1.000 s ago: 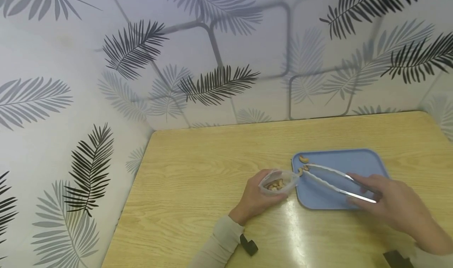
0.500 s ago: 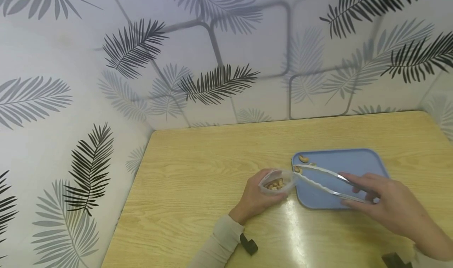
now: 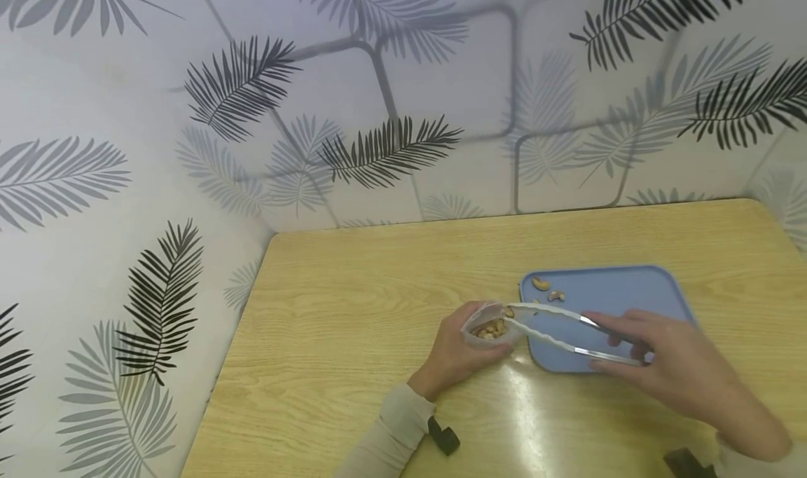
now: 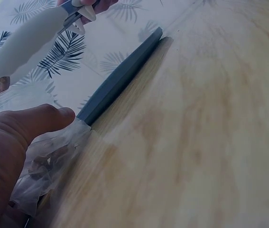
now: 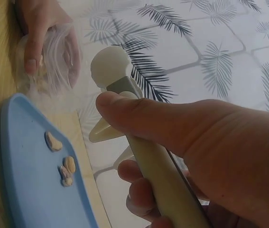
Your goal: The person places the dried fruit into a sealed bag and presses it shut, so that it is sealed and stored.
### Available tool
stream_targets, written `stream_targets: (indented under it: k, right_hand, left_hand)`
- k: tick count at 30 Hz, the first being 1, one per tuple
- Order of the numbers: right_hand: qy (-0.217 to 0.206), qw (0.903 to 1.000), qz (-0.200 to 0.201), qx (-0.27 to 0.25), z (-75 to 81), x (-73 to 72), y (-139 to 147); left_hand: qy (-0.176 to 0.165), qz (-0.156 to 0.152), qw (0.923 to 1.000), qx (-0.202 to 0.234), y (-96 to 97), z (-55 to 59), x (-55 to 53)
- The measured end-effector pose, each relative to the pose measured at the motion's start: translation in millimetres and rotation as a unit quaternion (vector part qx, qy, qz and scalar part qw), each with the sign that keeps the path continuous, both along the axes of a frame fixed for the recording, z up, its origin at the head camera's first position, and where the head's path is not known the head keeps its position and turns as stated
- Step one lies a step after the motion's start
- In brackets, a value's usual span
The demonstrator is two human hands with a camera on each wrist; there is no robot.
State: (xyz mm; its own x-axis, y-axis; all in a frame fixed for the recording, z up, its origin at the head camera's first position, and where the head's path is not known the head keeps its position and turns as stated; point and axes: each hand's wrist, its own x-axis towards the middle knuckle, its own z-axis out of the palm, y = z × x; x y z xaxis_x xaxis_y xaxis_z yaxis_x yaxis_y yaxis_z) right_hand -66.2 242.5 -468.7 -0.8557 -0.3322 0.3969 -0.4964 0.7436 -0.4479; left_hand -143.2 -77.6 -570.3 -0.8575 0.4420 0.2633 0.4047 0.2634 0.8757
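We see the left hand gripping a gaping, clear plastic bag left of a blue rectangular tray, apparently to receive the tan cashew in white-and-silver tongs the right hand grips.

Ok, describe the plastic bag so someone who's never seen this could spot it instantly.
On the wooden table, find the blue tray. At its left edge, the person's left hand holds the bag, open-mouthed with nuts inside. It's see-through, unlike the solid tray and the tongs at its mouth.
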Motion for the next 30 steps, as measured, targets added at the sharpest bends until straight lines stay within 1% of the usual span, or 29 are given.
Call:
stream_targets:
  k: [4, 9, 14, 19, 23, 30]
  right_hand:
    - [0.000, 0.9999, 0.013, -0.005, -2.2, -1.3, -7]
    - [-0.015, 0.9998, 0.012, 0.000, -3.2, -1.8, -12]
    - [-0.014, 0.9998, 0.010, -0.005, -5.1, -2.2, -12]
    - [-0.008, 0.9999, 0.008, -0.013, -7.3, -1.9, -8]
    - [-0.001, 0.9996, 0.008, -0.026, -8.4, -0.7, -4]
    - [-0.014, 0.9992, -0.023, -0.029, -9.5, -0.1, 4]
  left_hand:
    - [0.001, -0.004, 1.0000, 0.003, 0.4, 0.5, -0.6]
    - [-0.003, -0.005, 1.0000, 0.002, 0.4, 0.8, -0.2]
    - [-0.011, -0.007, 0.9999, 0.011, 0.5, 2.8, 0.9]
    - [0.001, -0.002, 1.0000, 0.005, 0.6, 4.4, 0.6]
    - [0.005, -0.001, 1.0000, 0.002, 0.8, 5.0, 0.7]
    - [-0.002, 0.003, 1.0000, -0.007, 0.3, 3.6, 1.3]
